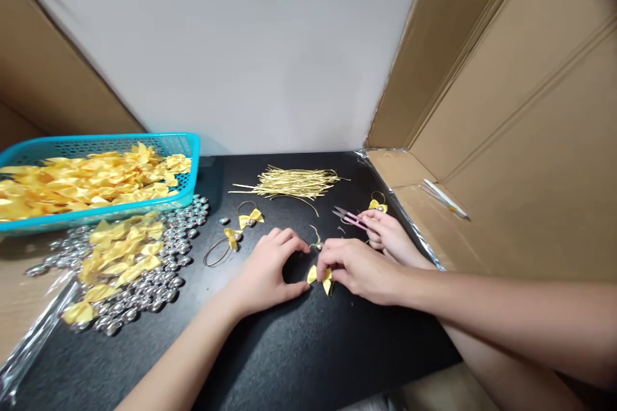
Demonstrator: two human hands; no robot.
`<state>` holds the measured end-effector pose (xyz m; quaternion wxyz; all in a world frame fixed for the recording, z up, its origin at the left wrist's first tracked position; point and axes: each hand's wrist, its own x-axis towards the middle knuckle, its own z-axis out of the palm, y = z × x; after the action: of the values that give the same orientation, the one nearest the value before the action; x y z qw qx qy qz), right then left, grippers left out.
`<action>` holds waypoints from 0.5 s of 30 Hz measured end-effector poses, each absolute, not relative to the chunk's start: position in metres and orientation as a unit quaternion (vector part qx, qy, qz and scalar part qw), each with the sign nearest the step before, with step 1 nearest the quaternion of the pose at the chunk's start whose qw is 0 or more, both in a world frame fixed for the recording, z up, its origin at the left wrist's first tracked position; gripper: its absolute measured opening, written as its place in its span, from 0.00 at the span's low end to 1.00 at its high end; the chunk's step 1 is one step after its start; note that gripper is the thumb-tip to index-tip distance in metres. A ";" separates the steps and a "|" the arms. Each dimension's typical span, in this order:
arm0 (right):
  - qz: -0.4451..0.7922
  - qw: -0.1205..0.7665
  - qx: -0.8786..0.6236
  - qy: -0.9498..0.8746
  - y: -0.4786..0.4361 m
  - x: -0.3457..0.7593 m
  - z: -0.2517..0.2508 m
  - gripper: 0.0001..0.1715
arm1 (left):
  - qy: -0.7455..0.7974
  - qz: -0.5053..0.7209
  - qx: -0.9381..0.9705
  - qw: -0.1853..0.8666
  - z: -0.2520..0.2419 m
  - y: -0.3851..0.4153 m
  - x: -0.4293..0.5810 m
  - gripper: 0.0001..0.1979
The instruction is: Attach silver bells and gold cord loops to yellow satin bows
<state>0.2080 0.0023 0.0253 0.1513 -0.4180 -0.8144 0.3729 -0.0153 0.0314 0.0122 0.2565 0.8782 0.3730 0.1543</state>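
My left hand (pixel 270 270) and my right hand (pixel 357 268) meet over the black mat (pixel 299 353). Between their fingertips lies a small yellow ribbon bow (pixel 320 277). My right hand's fingers are pinched on the bow. The left hand is curled, with its thumb beside the bow and its fingertips near a small silver bell on a gold cord (pixel 317 244). Just behind my right hand, another person's hand (pixel 388 234) holds pink thread snips (pixel 351 218), with a finished bow (pixel 378 205) next to it.
A blue basket (pixel 190 167) of yellow bows stands at the left. In front of it lies a pile of silver bells (pixel 178 231) topped with loose bows. Cut gold cords (pixel 294 181) lie at the back, two finished bow loops (pixel 241 228) mid-table. A cardboard box (pixel 506 141) walls the right.
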 end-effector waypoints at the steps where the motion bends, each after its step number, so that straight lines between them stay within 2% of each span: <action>1: 0.378 0.150 -0.418 -0.813 0.001 0.210 0.027 0.16 | 0.372 0.148 0.882 0.250 0.012 0.031 -0.014 0.17; 5: 0.377 0.152 -0.436 -0.803 -0.001 0.218 0.041 0.18 | 0.357 0.135 0.894 0.233 0.011 0.026 -0.005 0.15; 8: 0.364 0.176 -0.478 -0.779 -0.004 0.232 0.058 0.09 | 0.338 0.121 0.907 0.221 0.009 0.024 -0.002 0.09; 10: 0.400 0.224 -0.511 -0.728 -0.009 0.247 0.073 0.04 | 0.320 0.118 0.915 0.215 0.008 0.025 -0.003 0.06; 13: 0.502 0.333 -0.527 -0.599 -0.018 0.271 0.090 0.10 | 0.309 0.124 0.921 0.201 0.005 0.028 -0.005 0.09; 15: 0.491 0.409 -0.531 -0.557 -0.019 0.279 0.087 0.14 | 0.306 0.139 0.919 0.205 0.003 0.030 -0.006 0.11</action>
<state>0.2793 -0.0185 0.0870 0.4095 -0.5305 -0.5568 0.4907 -0.0057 0.0295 0.0032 0.2049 0.9191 0.3064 0.1391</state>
